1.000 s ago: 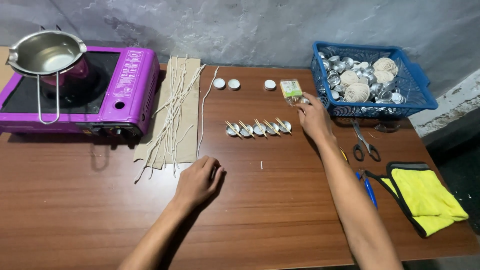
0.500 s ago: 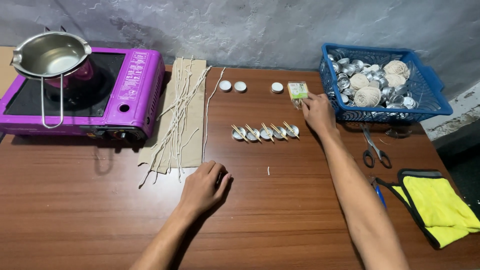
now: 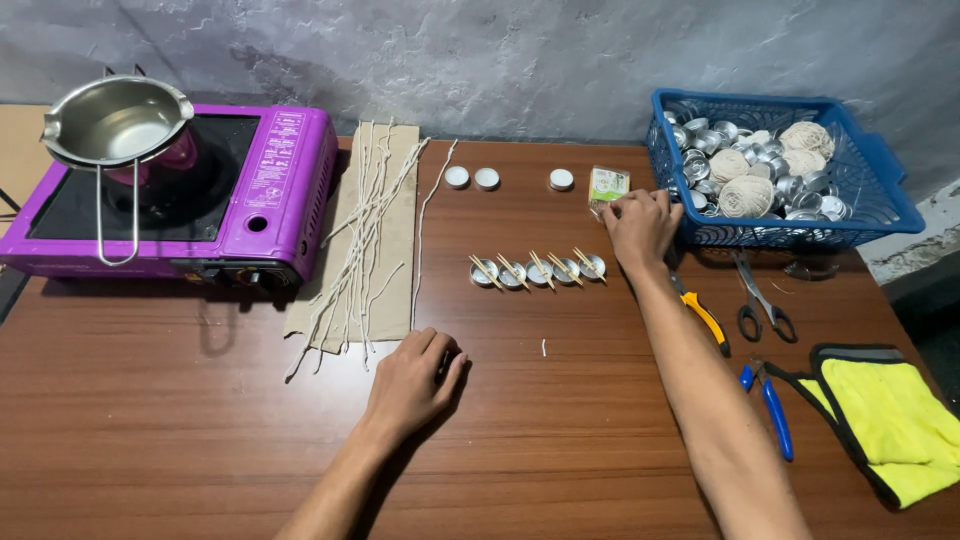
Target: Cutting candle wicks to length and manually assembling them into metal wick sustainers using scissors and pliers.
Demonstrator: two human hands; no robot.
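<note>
Right hand (image 3: 643, 224) at one o'clock, fingers curled onto small green-labelled packet (image 3: 607, 185) beside blue plastic basket (image 3: 880, 175); grip unconfirmed. Left hand (image 3: 412, 382) loosely curled, palm down on brown wooden desk (image 3: 180, 420), apparently empty. Step judged: fetching packet. Lifting calls for firm pinch.

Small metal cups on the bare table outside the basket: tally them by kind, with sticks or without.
Cups with sticks, in a row: 5
Cups without sticks, near the wall: 3
Total: 8
</note>
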